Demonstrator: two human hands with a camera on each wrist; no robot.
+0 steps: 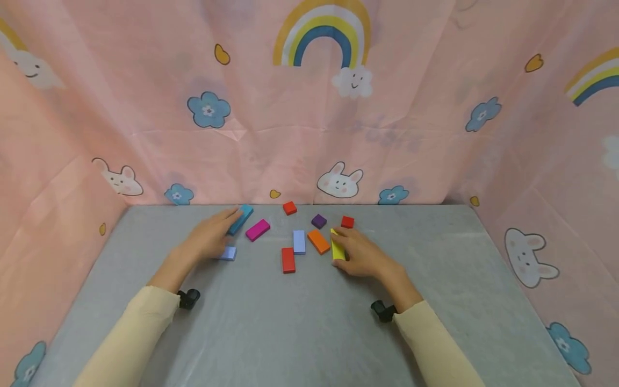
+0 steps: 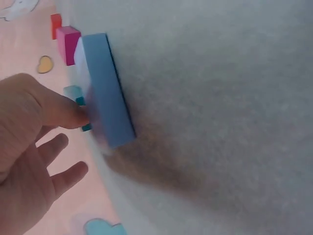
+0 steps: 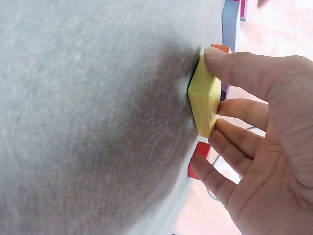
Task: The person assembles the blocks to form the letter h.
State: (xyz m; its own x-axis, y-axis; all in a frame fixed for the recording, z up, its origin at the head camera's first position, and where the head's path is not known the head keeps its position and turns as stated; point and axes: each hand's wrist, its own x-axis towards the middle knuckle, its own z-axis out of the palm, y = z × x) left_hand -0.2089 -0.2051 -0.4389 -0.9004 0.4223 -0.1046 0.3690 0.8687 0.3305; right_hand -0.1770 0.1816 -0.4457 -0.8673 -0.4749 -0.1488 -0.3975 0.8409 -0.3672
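Observation:
My left hand (image 1: 211,236) reaches to a blue block (image 1: 240,220), its fairly straight fingertips at the block's left side. In the left wrist view its thumb (image 2: 63,107) covers part of that block; the index fingertip is hidden. Just in front of this thumb lies a light blue block (image 2: 107,90), partly under the hand in the head view. With thumb and fingers my right hand (image 1: 362,252) pinches a yellow block (image 1: 337,247). The right wrist view shows the thumb at one end of the yellow block (image 3: 204,95). A red block (image 3: 199,159) is behind the little finger.
Between the hands lie a magenta block (image 1: 258,230), a second light blue block (image 1: 299,242), a red block (image 1: 288,260) and an orange block (image 1: 318,242). Farther back are a small red block (image 1: 289,208) and a purple block (image 1: 319,221). A pink curtain (image 1: 251,150) borders the grey table (image 1: 280,328).

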